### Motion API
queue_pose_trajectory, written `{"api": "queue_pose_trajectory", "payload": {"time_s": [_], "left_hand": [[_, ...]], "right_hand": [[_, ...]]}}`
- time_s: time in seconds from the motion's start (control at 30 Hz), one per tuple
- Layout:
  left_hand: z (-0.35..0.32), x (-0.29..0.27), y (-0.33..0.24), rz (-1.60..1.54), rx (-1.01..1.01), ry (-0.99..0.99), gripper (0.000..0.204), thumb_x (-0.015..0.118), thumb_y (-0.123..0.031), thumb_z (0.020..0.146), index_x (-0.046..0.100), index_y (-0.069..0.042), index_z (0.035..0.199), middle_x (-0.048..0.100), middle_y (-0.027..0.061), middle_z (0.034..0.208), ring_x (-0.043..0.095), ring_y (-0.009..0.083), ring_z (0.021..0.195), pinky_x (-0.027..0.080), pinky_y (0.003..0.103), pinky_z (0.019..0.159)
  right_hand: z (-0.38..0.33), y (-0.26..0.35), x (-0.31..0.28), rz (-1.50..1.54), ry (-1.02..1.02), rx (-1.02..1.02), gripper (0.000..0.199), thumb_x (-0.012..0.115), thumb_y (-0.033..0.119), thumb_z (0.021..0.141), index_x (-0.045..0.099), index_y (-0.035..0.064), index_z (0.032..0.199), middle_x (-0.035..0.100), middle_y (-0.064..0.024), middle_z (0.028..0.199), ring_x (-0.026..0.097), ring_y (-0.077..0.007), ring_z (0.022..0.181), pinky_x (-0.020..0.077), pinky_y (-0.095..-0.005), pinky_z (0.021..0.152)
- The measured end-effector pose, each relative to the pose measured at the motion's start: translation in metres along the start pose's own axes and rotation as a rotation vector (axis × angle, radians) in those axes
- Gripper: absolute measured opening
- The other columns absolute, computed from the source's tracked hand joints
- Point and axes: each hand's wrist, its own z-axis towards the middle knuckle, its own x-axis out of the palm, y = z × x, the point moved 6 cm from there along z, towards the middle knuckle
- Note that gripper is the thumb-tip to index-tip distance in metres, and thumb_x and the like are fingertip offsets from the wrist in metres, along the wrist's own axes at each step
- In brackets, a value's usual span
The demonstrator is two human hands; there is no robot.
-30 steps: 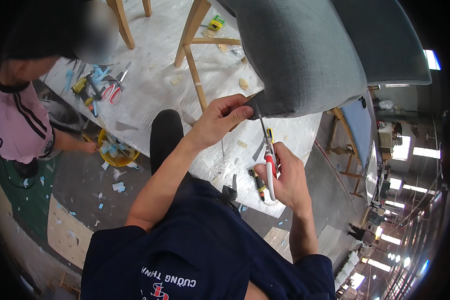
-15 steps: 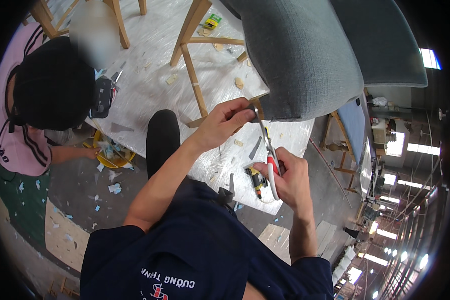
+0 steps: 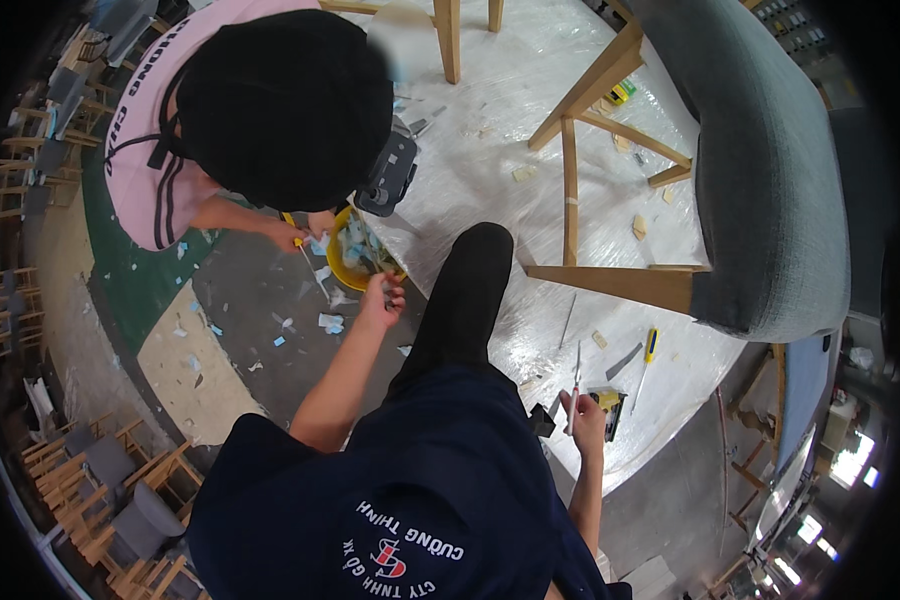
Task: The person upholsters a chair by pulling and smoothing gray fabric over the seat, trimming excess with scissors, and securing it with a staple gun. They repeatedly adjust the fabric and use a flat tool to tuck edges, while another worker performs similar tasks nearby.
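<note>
My right hand [image 3: 588,424] is closed around the handles of scissors [image 3: 574,398], whose blades point away from me over the wrapped tabletop. Beside it lies a yellow and black staple gun [image 3: 608,404]. My left hand [image 3: 385,300] is at the near rim of a yellow bucket [image 3: 342,272] full of light blue and grey scraps. Its fingers are loosely bent and apart, and I make out nothing held in them. To the right, an upholstered grey chair [image 3: 770,190] lies tipped on the table, its wooden legs [image 3: 620,285] toward the left; neither hand touches it.
A co-worker in a black cap [image 3: 280,110] and pink shirt leans in at the left, hands by the bucket. A yellow-handled screwdriver [image 3: 651,350] and grey fabric strip [image 3: 625,360] lie on the plastic-covered table [image 3: 470,190]. Scraps [image 3: 331,323] litter the floor.
My left hand has left the chair leg's end and moved left to the bucket. My right hand has lowered the scissors away from the chair to beside the staple gun. The view has turned left.
</note>
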Motion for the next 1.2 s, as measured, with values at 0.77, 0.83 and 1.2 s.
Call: {"api": "queue_pose_trajectory", "payload": {"time_s": [0.77, 0.83, 1.2], "left_hand": [[-0.278, 0.351, 0.102, 1.273, 0.899, 1.140, 0.062, 0.052, -0.016, 0.105, 0.030, -0.002, 0.161, 0.064, 0.0161, 0.137, 0.059, 0.0246, 0.127, 0.042, 0.039, 0.111], [-0.316, 0.379, 0.121, 1.214, 0.896, 1.334, 0.093, 0.053, -0.041, 0.107, -0.005, 0.000, 0.167, 0.033, 0.0207, 0.165, 0.040, 0.0306, 0.149, 0.027, 0.044, 0.123], [-0.353, 0.443, 0.181, 1.024, 1.207, 1.313, 0.105, 0.046, -0.067, 0.104, -0.023, -0.014, 0.164, -0.016, 0.0114, 0.174, 0.002, 0.0278, 0.161, 0.013, 0.048, 0.128]], "right_hand": [[0.205, -0.063, 0.075, -0.039, -0.474, 0.031, 0.028, 0.069, 0.032, 0.093, 0.074, 0.0116, 0.110, 0.074, -0.0180, 0.105, 0.072, -0.0397, 0.098, 0.0576, -0.0509, 0.084], [0.231, -0.044, 0.078, -0.110, -0.473, 0.032, 0.029, 0.072, 0.033, 0.091, 0.075, 0.0090, 0.108, 0.074, -0.0179, 0.106, 0.072, -0.0389, 0.100, 0.0572, -0.0507, 0.084], [0.265, -0.032, 0.084, -0.087, -0.470, -0.040, 0.022, 0.064, 0.021, 0.091, 0.072, 0.0036, 0.103, 0.075, -0.0187, 0.094, 0.074, -0.0394, 0.086, 0.0579, -0.0520, 0.076]]}}
